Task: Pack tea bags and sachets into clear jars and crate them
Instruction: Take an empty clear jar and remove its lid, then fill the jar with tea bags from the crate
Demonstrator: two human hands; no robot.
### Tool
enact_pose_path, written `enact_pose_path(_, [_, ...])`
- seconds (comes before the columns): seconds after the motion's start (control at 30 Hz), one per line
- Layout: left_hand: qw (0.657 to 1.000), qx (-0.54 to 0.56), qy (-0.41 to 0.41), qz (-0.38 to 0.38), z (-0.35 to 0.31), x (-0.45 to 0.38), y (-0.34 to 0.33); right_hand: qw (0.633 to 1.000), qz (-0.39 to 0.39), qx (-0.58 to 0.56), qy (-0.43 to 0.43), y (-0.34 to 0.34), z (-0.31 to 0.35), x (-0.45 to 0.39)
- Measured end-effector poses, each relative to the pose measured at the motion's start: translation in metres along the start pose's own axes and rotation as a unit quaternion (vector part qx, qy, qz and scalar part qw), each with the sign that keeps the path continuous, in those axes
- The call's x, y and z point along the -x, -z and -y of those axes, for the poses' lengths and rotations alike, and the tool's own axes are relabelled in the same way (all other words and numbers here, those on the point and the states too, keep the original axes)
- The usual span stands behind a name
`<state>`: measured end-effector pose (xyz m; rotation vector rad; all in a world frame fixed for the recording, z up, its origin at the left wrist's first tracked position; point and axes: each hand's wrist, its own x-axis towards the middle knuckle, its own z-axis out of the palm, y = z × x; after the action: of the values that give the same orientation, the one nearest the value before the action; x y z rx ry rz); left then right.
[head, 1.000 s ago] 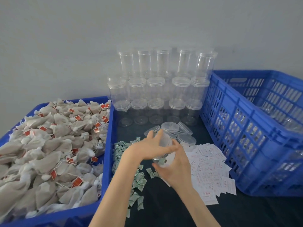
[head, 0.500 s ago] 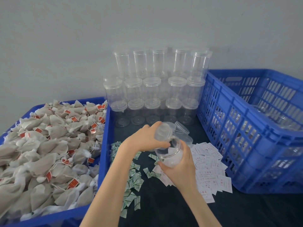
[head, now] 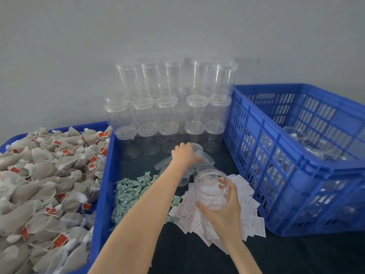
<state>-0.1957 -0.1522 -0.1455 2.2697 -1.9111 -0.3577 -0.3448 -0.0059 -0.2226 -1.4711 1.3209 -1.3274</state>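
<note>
While the right hand [head: 223,212] holds an open, empty jar [head: 211,189] over the sachets [head: 197,220] and the left hand [head: 184,154] grips its lid [head: 197,149] at the far lid pile, few jars sit in the right crate [head: 308,175]; most stacked jars [head: 169,107] and tea bags [head: 43,178] remain.

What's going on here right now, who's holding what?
A person is packing at a dark table. The right hand grips an open, empty clear jar above the white sachets. The left hand holds the jar's lid at the pile of loose lids. Nothing is in the jar yet. Tea bags fill the blue bin at left, green sachets lie in the middle, stacked lidded jars stand behind, and the blue crate at right holds some jars.
</note>
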Motion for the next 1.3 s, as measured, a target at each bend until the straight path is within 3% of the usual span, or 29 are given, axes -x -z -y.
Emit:
enact_pose_path(0.13, [0.999,-0.023,0.040,0.009,0.011,-0.013,-0.012,1.000,0.016,-0.002,-0.004,0.006,-0.003,-0.003])
enact_pose_path(0.6, [0.997,-0.053,-0.027,0.050,0.039,-0.003,0.016,0.996,0.080,-0.049,0.003,-0.028,0.012,-0.008])
enact_pose_path(0.83, [0.997,-0.064,-0.042,-0.021,0.102,0.049,0.085,0.988,0.128,-0.072,0.056,-0.061,0.039,0.005])
enact_pose_path(1.1, [0.993,-0.072,0.087,-0.035,0.205,0.128,0.103,0.968,0.213,-0.104,0.082,-0.098,0.063,0.038])
enact_pose_path(1.3, [0.980,-0.119,0.140,0.079,0.247,0.166,0.073,0.962,0.242,-0.100,0.083,-0.117,0.076,0.052])
